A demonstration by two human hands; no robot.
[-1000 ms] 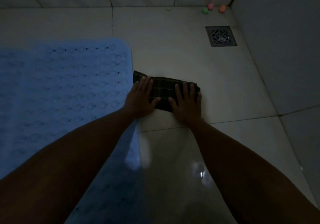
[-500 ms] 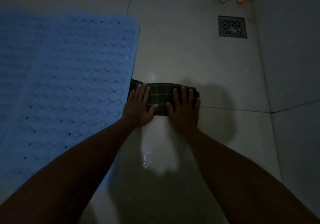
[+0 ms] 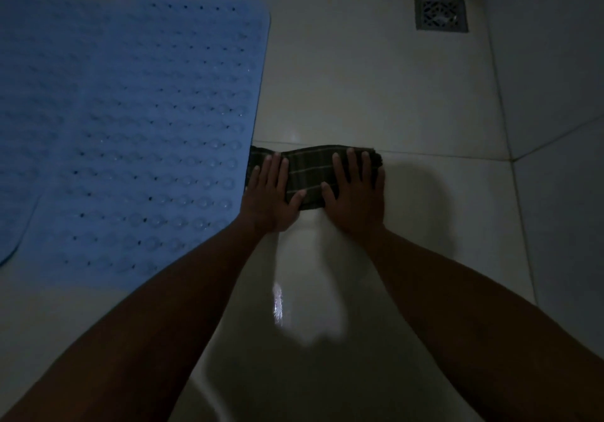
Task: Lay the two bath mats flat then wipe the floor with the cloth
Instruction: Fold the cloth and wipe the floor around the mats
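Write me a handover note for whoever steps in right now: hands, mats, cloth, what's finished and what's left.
Left hand: flat, fingers straight, pressing the left end of the dark green plaid folded cloth.
Right hand: flat, pressing the cloth's right end.
The cloth lies on the pale glossy tiled floor, its left end meeting the edge of the blue perforated rubber bath mat.
That mat lies flat; a second blue mat edge shows at far left, mostly out of frame.
The square metal floor drain is at upper right.
Done: visible mat laid flat; wiping apparently under way.
Left: wipe the remaining floor; check the second mat.
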